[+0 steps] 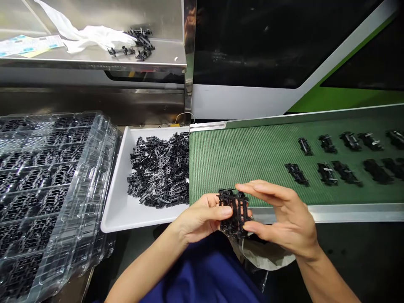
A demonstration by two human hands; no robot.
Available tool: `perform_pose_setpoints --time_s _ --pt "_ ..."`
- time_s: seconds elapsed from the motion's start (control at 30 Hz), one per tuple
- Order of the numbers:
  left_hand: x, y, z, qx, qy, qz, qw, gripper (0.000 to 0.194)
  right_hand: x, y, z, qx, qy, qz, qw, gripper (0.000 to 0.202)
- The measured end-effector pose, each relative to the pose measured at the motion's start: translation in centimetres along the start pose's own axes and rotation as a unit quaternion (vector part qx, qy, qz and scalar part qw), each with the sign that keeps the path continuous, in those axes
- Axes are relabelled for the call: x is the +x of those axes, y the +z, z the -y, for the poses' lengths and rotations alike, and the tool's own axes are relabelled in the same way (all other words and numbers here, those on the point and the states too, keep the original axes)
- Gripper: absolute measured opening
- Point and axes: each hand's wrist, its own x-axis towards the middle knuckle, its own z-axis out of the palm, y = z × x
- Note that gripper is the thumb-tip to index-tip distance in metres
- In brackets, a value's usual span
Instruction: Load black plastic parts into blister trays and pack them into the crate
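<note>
My left hand [205,216] is closed around a small row of black plastic frame-like parts [232,212], its thumb lying across their front. My right hand [284,214] spans the rightmost part lengthwise, forefinger at the top end and thumb at the bottom end. Both hands are over the near edge of the green conveyor belt [227,164]. To their left, a white tray [115,198] holds a heap of similar loose black parts [160,168]. The undersides of the held parts and some of my fingertips are hidden.
Black parts [326,172] lie in two rows along the belt's right side. Clear plastic blister trays [91,168] filled with black parts are stacked at left. A steel shelf [164,54] above bears white gloves [97,38], paper labels [30,45] and several black parts.
</note>
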Motion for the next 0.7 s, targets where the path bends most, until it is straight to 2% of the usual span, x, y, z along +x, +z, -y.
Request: perform_pose_setpoints --time_s 0.1,0.33,0.47,0.57,0.7 --pt "0.1 -0.1 0.0 -0.004 -0.02 0.002 1.0 0.053 -0.1 0.0 -0.3 0.008 -0.01 0.004 1.0 0.065" --pt "0.6 0.1 -0.1 -0.013 -0.032 -0.016 0.999 0.046 -0.3 -0.5 -0.6 -0.024 -0.011 0.044 0.999 0.067" --pt "0.9 0.4 -0.2 0.008 -0.035 -0.042 0.998 0.051 -0.5 -0.5 -0.8 -0.075 -0.033 0.022 0.996 0.071" --pt "1.1 0.2 -0.2 0.022 -0.032 -0.034 0.999 0.05 -0.6 -0.3 -0.6 -0.1 -0.042 0.033 0.994 0.075" --pt "1.7 0.0 0.4 0.012 -0.033 -0.023 0.999 0.044 -0.7 -0.6 -0.8 -0.095 0.006 0.077 0.992 0.069"
